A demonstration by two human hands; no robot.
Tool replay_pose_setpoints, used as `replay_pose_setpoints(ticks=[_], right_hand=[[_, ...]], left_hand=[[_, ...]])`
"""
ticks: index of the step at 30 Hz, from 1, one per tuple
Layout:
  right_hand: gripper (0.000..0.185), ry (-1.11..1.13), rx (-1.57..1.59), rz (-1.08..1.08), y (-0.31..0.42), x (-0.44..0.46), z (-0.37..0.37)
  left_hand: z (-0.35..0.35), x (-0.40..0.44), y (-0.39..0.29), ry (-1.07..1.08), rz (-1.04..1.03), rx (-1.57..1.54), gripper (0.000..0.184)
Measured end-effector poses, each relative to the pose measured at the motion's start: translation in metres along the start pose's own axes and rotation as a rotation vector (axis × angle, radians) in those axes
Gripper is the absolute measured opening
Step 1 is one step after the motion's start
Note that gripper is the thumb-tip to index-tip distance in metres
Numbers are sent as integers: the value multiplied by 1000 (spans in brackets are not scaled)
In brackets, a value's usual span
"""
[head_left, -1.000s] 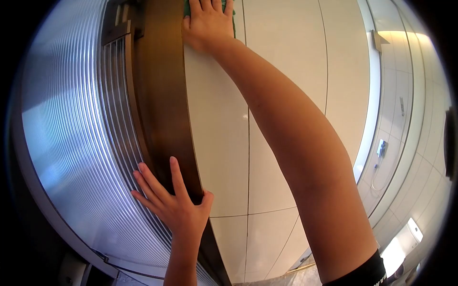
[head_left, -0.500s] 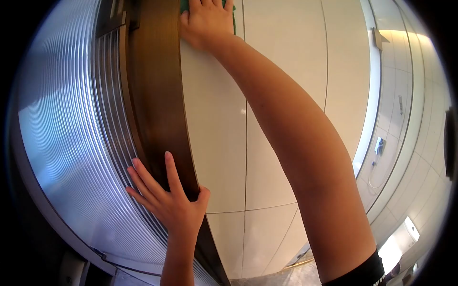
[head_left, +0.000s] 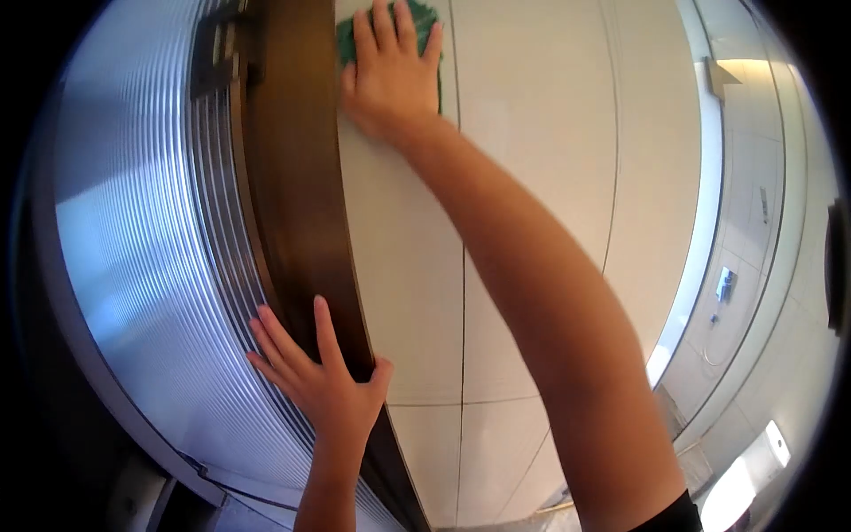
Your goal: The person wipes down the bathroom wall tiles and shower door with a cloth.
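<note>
- Head view: my right grip (head_left: 390, 84) lies wide, flattening the green cloth (head_left: 425, 16) against the pale wall (head_left: 532, 106); I'd press evenly.
- Left grip (head_left: 341, 390) splays wide on the brown frame (head_left: 306, 177).

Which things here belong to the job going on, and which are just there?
Part of the job:
green cloth
right hand, flat on it
pale wall behind it
left hand, spread over the dark frame toward the ribbed panel

Just there, apparently:
shower fitting
white fixture, lower right
</note>
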State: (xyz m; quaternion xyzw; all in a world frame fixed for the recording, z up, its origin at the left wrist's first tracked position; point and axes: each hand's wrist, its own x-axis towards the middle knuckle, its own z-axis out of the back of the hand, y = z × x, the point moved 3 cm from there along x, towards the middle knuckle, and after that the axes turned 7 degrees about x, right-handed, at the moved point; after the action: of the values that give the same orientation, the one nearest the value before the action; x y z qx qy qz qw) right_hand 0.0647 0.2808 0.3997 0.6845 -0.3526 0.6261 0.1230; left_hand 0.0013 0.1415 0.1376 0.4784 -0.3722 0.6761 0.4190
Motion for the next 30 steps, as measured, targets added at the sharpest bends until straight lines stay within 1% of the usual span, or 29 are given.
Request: replay_pose_setpoints(ticks=[6, 8, 10, 11, 13, 14, 16, 21, 25, 27, 28, 30], right_hand=[[59, 76, 6, -11, 6, -21, 9], [58, 68, 42, -29, 8, -30, 12], [58, 103, -8, -4, 11, -46, 17], [58, 110, 7, -26, 13, -58, 22], [58, 173, 71, 27, 16, -70, 29], [58, 167, 77, 24, 16, -78, 34], [59, 249, 86, 71, 20, -93, 40], [64, 337, 117, 92, 29, -128, 51], [60, 346, 192, 82, 34, -154, 60], [59, 424, 216, 93, 39, -170, 66], [59, 426, 225, 92, 41, -178, 67], [65, 440, 100, 153, 44, -197, 66]], left_hand=[[1, -2, -3, -60, -30, -14, 97], [2, -5, -2, -51, -19, -23, 98], [3, -2, -6, -39, -17, -13, 98], [5, -3, -7, -37, -10, -22, 98], [4, -4, -8, -62, -17, -12, 98], [4, -5, -9, -79, -23, -14, 98], [5, -5, -11, -96, -21, -12, 97], [7, -5, -14, -68, 1, -15, 94], [2, -3, -13, -83, -22, -2, 95], [4, -5, -14, -90, -15, -2, 94], [5, -5, -14, -86, -12, 6, 94], [6, -4, -18, -80, -8, -2, 93]])
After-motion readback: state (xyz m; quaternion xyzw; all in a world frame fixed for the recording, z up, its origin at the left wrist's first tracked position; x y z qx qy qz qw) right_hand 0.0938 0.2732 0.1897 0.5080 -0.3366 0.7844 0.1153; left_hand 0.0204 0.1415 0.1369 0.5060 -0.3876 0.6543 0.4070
